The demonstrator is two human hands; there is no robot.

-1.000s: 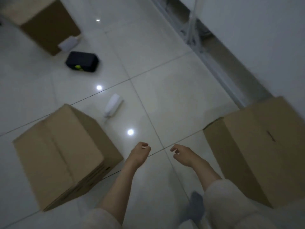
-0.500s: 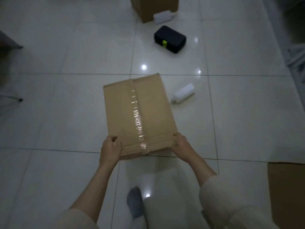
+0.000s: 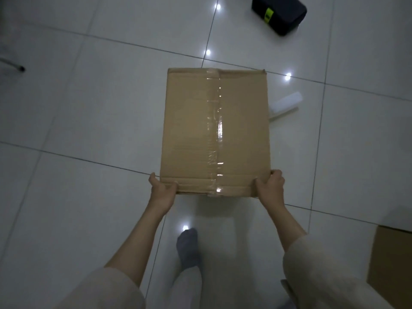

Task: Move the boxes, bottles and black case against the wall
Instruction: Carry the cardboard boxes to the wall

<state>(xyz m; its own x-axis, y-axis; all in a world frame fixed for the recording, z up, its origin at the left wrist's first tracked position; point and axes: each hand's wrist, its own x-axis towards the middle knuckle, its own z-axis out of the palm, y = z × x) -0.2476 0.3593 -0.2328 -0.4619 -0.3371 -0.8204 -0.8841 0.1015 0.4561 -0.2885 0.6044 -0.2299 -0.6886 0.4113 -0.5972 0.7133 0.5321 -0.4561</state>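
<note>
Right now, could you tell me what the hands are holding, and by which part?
Both hands, left hand and right hand, grip the taped cardboard box at its two near corners.

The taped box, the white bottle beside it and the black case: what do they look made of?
Taped box: matte brown corrugated cardboard, its seam sealed with glossy clear tape that glints. White bottle: probably translucent plastic, with a milky, dull look. Black case: dark matte shell, fabric or plastic, unclear, with a bright yellow-green clasp or tag.

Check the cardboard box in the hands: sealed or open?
Sealed. The box has clear tape running along its closed top seam, flaps flat.
</note>
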